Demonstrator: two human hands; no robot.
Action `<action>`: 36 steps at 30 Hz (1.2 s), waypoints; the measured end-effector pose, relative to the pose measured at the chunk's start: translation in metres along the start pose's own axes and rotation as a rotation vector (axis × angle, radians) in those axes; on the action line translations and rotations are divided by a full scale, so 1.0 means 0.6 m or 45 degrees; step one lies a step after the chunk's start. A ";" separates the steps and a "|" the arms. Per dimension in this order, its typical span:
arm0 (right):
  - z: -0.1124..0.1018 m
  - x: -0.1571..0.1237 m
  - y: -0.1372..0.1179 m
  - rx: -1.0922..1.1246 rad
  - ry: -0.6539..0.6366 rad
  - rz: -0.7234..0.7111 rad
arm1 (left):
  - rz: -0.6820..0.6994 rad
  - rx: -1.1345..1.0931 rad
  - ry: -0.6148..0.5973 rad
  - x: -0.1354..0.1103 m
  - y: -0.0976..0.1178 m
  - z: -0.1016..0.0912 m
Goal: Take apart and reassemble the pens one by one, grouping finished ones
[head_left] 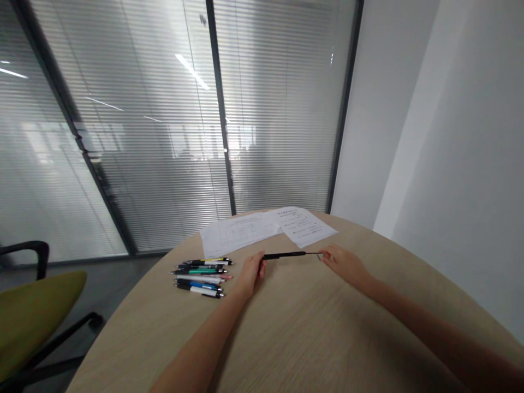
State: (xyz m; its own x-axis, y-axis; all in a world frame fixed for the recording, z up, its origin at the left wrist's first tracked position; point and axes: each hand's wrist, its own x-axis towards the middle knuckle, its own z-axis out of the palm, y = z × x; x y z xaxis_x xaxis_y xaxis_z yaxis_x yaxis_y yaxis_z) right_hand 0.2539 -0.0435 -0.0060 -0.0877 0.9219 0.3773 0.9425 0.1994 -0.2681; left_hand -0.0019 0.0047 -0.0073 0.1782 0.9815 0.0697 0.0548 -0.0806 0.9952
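My left hand (251, 271) is closed on one end of a black pen barrel (284, 255), which lies level just above the table and points right. From the barrel's right end runs a thin dark pen refill (313, 252). The fingertips of my right hand (339, 262) pinch the far end of this refill. Left of my left hand, several pens (201, 271) lie side by side in a loose row, in black, white, green, blue and yellow.
Printed sheets of paper (241, 230) overlap at the far side of the round wooden table (303, 333). A green chair (39, 316) with black arms stands at the left. Behind the table are a glass partition with blinds (282, 120) and a white wall (458, 153).
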 end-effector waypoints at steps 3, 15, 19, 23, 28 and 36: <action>0.006 0.001 0.001 -0.069 0.010 0.058 | 0.007 0.009 0.000 -0.001 0.001 0.000; 0.000 -0.012 0.043 -0.099 -0.039 0.239 | 0.013 -0.042 0.177 0.007 -0.016 0.004; 0.020 -0.007 0.039 -0.054 -0.082 0.263 | 0.018 -0.050 0.195 0.006 -0.018 0.003; 0.047 0.004 0.014 -0.021 -0.101 0.279 | 0.008 -0.056 0.194 0.010 -0.020 0.003; 0.072 0.020 -0.020 -0.020 -0.112 0.331 | -0.015 -0.043 0.186 0.014 -0.023 0.002; 0.068 0.027 -0.054 -0.045 -0.108 0.365 | 0.006 -0.008 0.154 0.012 -0.023 0.000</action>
State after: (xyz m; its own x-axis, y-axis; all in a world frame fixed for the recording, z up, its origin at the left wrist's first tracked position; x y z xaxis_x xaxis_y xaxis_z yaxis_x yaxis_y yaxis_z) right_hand 0.2089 -0.0217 -0.0273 0.1587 0.9637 0.2148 0.9433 -0.0838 -0.3212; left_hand -0.0014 0.0128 -0.0208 0.0585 0.9950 0.0815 0.0478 -0.0843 0.9953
